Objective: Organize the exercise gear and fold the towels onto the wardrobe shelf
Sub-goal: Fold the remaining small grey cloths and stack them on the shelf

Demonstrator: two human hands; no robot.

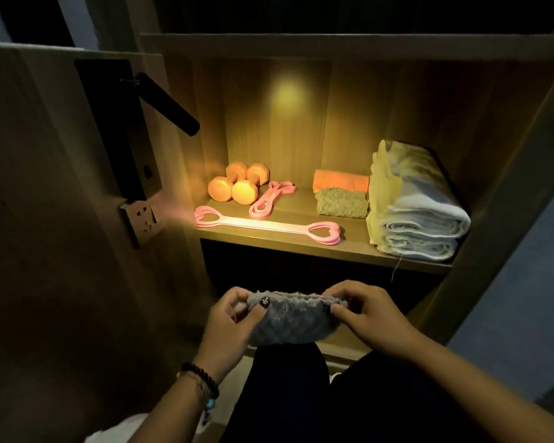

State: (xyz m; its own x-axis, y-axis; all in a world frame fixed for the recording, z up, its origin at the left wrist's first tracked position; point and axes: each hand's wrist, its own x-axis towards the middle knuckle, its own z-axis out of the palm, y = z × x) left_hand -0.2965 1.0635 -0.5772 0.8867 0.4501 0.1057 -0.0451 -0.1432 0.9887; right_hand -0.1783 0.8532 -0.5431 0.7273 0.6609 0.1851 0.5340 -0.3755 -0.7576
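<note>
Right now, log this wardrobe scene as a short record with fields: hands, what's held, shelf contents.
left hand: grips grey towel's left end
right hand: grips its right end
grey towel: fluffy, held below the shelf
shelf left: two dumbbells, two pink resistance bands
shelf middle: orange towel behind olive towel
shelf right: tall towel stack

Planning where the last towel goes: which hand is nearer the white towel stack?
Right. The right hand is below the white towel stack, slightly left of it; the left hand is farther left. Both pinch the grey towel.
</note>
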